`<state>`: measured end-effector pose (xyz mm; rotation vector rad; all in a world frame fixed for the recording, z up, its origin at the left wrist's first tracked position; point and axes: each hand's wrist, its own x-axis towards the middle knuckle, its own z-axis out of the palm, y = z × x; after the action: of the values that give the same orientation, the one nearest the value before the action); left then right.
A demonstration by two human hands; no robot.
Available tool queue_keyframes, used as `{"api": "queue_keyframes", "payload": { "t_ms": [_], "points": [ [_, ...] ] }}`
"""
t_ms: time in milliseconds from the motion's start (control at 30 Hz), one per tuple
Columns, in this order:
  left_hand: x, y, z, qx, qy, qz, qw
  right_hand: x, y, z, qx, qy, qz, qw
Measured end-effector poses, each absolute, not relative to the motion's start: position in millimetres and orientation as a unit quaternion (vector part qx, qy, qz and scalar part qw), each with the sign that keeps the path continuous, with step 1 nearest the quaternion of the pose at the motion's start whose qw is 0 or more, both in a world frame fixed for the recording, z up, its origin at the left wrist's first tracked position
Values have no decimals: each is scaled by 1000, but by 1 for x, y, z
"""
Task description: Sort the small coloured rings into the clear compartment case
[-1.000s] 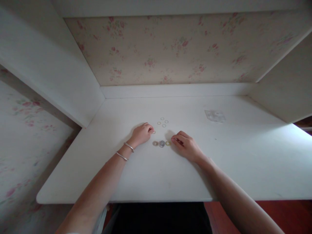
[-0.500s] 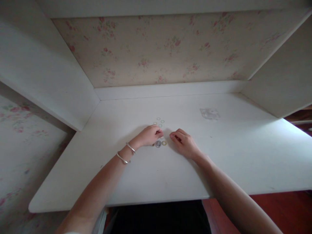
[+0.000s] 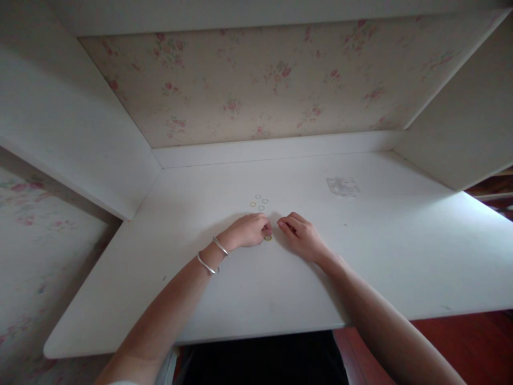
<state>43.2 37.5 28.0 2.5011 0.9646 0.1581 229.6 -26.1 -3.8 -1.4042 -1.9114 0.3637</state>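
The left hand [image 3: 249, 231] lay curled on the counter [image 3: 360, 256], fingertips covering the small rings [image 3: 268, 237] before it; whether it pinched one could not be told. The right hand [image 3: 301, 235] rested beside them, loosely curled, holding nothing visible. Such rings looked light, stiff and flat, best pinched by the rim.

Dim and soft overall; brightest right of the right hand [image 3: 302, 238], edges bowed, small details blurred.
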Motion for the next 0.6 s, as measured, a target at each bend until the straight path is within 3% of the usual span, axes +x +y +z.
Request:
{"api": "queue_keyframes", "payload": {
  "t_ms": [333,600],
  "points": [
    [39,43,30,900,358,99,229,231,-25,-6,-541,-747,144,359],
    [-11,48,20,806,461,186,322,228,-17,-6,-568,-731,165,341]
  ]
}}
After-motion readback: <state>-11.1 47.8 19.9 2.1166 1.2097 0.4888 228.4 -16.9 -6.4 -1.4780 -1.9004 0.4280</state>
